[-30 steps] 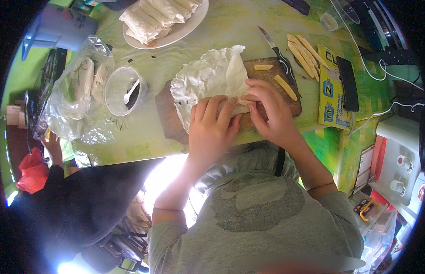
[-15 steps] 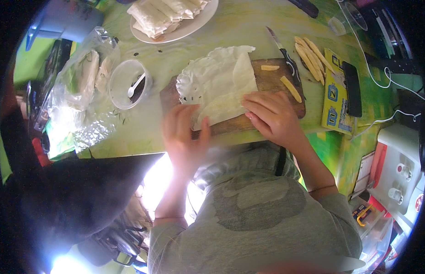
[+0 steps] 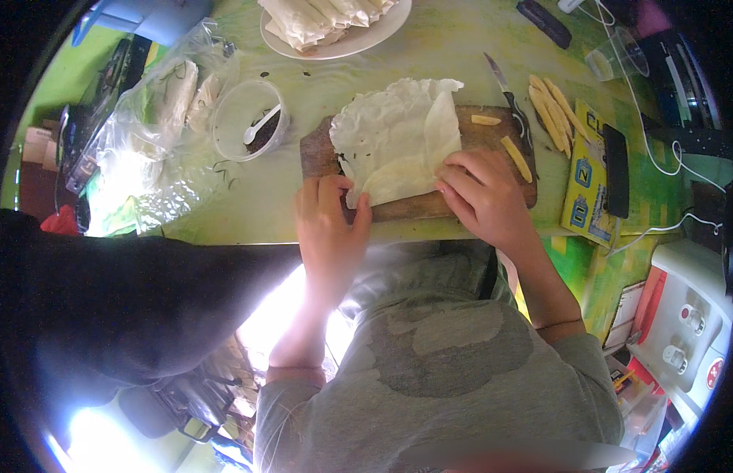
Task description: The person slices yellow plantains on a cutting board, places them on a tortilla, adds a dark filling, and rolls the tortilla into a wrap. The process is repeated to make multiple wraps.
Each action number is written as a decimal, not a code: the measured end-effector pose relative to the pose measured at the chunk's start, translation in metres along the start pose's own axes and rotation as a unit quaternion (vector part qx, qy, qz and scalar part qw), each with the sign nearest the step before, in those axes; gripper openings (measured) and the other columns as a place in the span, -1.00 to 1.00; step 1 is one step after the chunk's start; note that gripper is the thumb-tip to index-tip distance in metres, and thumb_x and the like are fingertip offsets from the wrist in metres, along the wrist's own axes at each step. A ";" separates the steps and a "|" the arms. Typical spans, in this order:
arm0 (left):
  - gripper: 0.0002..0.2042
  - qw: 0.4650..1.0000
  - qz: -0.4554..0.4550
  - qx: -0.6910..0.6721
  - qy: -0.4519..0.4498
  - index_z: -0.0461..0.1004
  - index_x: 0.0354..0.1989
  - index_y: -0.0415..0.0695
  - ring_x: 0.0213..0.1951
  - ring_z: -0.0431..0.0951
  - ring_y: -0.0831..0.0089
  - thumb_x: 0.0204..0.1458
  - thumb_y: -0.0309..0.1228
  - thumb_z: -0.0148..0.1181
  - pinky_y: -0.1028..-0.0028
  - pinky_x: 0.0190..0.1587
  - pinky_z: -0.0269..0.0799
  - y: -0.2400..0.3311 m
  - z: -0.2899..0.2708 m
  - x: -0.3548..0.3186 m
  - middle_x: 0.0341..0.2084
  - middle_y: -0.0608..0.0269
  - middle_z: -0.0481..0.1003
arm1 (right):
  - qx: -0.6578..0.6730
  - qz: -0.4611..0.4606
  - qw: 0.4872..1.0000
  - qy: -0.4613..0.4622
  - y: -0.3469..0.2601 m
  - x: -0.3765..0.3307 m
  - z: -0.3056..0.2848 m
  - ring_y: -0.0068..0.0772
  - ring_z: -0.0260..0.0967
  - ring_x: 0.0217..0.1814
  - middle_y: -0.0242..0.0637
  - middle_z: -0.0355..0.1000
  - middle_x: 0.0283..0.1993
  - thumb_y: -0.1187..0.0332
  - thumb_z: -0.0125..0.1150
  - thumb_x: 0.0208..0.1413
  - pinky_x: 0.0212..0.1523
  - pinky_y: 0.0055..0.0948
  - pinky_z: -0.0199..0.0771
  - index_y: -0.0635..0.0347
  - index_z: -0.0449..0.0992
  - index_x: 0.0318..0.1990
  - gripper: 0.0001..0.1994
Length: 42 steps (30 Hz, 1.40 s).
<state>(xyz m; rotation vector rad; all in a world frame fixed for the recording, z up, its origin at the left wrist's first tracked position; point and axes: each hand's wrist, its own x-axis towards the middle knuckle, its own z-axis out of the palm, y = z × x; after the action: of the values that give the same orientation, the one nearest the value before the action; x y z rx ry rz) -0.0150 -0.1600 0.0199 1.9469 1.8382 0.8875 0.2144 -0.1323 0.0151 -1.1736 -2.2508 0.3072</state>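
A thin pale spring roll wrapper (image 3: 398,134) lies on the wooden cutting board (image 3: 315,158), its right and near edges folded inward. My left hand (image 3: 329,225) is at the wrapper's near left corner, fingers curled and thumb against the near edge. At the near right corner my right hand (image 3: 483,193) pinches the folded edge. What lies under the near fold cannot be made out. Two pale yellow strips, one a short strip (image 3: 485,121) and one a longer strip (image 3: 516,158), rest on the board's right part. A knife (image 3: 508,94) with a black handle lies across its far right corner.
Rolled wrappers fill a white plate (image 3: 335,54) at the far side. Left stand a clear tub (image 3: 225,142) with a white spoon (image 3: 264,122) and a plastic bag (image 3: 158,150). Right are more yellow strips (image 3: 552,118), a yellow box (image 3: 583,185) and a dark phone-like slab (image 3: 615,169).
The view has shifted, so the table things sit further right and higher. My left hand's thumb and fingers have come nearer the wrapper's edge; my right hand stays at its right corner.
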 end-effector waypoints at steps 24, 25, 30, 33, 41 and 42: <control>-0.62 0.969 -0.139 -0.204 0.000 0.39 0.05 -0.28 -0.22 0.52 0.52 0.04 -0.59 0.30 0.56 -0.26 0.48 0.014 0.009 0.002 -0.29 0.18 0.49 | -0.063 -0.015 0.994 -0.083 -0.011 0.008 0.001 -0.15 0.31 -0.13 -0.24 0.32 -0.19 0.36 0.14 -0.02 -0.11 -0.22 0.39 -0.16 0.60 0.06 -0.58; -0.57 0.972 -0.135 -0.191 0.000 0.35 0.10 -0.28 -0.21 0.53 0.50 0.04 -0.59 0.31 0.55 -0.26 0.49 0.014 0.009 -0.001 -0.26 0.16 0.48 | -0.069 -0.013 0.994 -0.087 -0.011 0.008 0.001 -0.14 0.31 -0.13 -0.24 0.31 -0.18 0.36 0.14 -0.02 -0.10 -0.22 0.39 -0.16 0.60 0.06 -0.57; -0.41 0.970 -0.146 -0.195 -0.023 0.17 0.26 -0.29 -0.15 0.53 0.43 0.04 -0.64 0.27 0.50 -0.23 0.53 0.012 0.007 -0.003 -0.09 0.02 0.45 | -0.068 -0.019 0.994 -0.084 -0.013 0.011 0.001 -0.14 0.30 -0.12 -0.23 0.32 -0.18 0.37 0.14 -0.01 -0.10 -0.23 0.38 -0.15 0.58 0.09 -0.56; -0.36 0.963 -0.140 -0.230 -0.032 0.09 0.32 -0.28 -0.12 0.51 0.43 0.06 -0.67 0.22 0.51 -0.20 0.52 0.005 0.008 0.000 -0.01 -0.05 0.43 | -0.073 -0.021 0.993 -0.094 -0.012 0.011 -0.001 -0.14 0.30 -0.11 -0.23 0.32 -0.18 0.36 0.15 0.01 -0.10 -0.24 0.38 -0.15 0.58 0.09 -0.57; -0.32 0.891 -0.201 -0.407 -0.023 0.03 0.38 -0.25 -0.10 0.46 0.50 0.07 -0.69 0.16 0.52 -0.03 0.43 0.002 0.015 0.004 0.11 -0.05 0.36 | -0.053 -0.002 0.993 -0.110 -0.015 0.013 -0.005 -0.17 0.30 -0.06 -0.23 0.30 -0.14 0.47 0.26 -0.04 -0.03 -0.26 0.39 -0.19 0.55 0.15 -0.48; -0.33 0.888 -0.201 -0.413 -0.019 0.03 0.38 -0.26 -0.11 0.46 0.51 0.08 -0.68 0.15 0.52 -0.03 0.43 0.004 0.014 0.004 0.11 -0.06 0.36 | -0.052 -0.004 0.993 -0.108 -0.014 0.013 -0.005 -0.17 0.30 -0.06 -0.23 0.30 -0.14 0.47 0.26 -0.04 -0.03 -0.26 0.40 -0.19 0.54 0.15 -0.48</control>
<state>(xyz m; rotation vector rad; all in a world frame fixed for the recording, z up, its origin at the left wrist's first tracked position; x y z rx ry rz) -0.0032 -0.1543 0.0123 1.0050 1.3962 1.2014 0.2024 -0.1305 0.0302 -1.2352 -2.4840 0.3311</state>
